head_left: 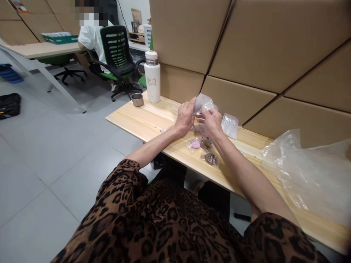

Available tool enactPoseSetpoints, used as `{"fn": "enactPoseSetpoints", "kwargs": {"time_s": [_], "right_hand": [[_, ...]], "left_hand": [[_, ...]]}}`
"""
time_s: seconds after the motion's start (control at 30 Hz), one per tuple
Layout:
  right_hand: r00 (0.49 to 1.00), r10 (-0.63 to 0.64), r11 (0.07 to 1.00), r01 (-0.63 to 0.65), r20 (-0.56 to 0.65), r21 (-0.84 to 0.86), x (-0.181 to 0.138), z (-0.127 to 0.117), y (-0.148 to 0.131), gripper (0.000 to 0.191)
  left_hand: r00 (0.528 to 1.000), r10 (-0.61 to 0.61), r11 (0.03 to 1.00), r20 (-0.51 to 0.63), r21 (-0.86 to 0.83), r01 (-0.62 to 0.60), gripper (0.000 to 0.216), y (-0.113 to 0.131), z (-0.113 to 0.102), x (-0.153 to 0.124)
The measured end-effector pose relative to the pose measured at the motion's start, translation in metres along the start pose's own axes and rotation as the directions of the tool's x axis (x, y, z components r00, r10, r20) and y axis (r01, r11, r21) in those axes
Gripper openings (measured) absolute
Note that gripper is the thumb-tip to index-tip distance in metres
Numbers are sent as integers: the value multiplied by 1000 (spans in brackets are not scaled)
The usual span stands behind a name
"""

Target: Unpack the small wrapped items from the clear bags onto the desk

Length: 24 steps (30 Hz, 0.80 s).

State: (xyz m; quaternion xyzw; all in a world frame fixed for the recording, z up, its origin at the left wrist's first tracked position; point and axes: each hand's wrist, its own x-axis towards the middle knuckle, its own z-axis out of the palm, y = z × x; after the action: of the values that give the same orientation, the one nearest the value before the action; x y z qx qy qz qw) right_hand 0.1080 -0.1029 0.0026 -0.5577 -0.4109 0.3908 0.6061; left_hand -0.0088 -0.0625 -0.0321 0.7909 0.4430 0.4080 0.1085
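Note:
Above the wooden table (pixel 142 120), both my hands pinch a small clear plastic bag (pixel 203 102). My left hand (pixel 185 117) grips its left side with fingers closed. My right hand (pixel 211 122) holds its right edge, fingers curled. Below my hands lie small packets: a pink one (pixel 194 144) and two brown ones (pixel 207 144) (pixel 211 159). Another clear bag (pixel 230 125) lies just right of my right hand.
A white flask (pixel 152 76) and a metal cup (pixel 137 99) stand at the table's far left end. A large crumpled plastic sheet (pixel 309 171) covers the right end. Cardboard panels (pixel 246 44) wall the back. A person sits on a green-black chair (pixel 116 54) beyond.

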Motion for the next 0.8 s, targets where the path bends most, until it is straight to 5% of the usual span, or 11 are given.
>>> {"fn": "enactPoseSetpoints", "kwargs": {"time_s": [0.13, 0.23, 0.37, 0.57, 0.8], "right_hand": [[947, -321, 929, 314, -4, -194, -3, -27, -10, 30], [831, -555, 738, 514, 40, -437, -5, -55, -41, 20], [719, -686, 456, 544, 112, -704, -7, -81, -98, 21], [793, -581, 243, 385, 184, -891, -8, -86, -141, 13], [822, -549, 179, 289, 149, -940, -10, -92, -179, 22]], "left_hand": [[995, -105, 992, 6, -68, 105, 79, 34, -22, -9], [983, -182, 971, 41, -154, 186, 110, 51, -25, -17], [962, -253, 920, 104, -281, 273, 124, 59, -11, -36], [943, -322, 867, 88, -373, 331, 106, 63, 14, -56], [942, -327, 886, 73, -323, 333, 98, 60, 13, -64]]}}
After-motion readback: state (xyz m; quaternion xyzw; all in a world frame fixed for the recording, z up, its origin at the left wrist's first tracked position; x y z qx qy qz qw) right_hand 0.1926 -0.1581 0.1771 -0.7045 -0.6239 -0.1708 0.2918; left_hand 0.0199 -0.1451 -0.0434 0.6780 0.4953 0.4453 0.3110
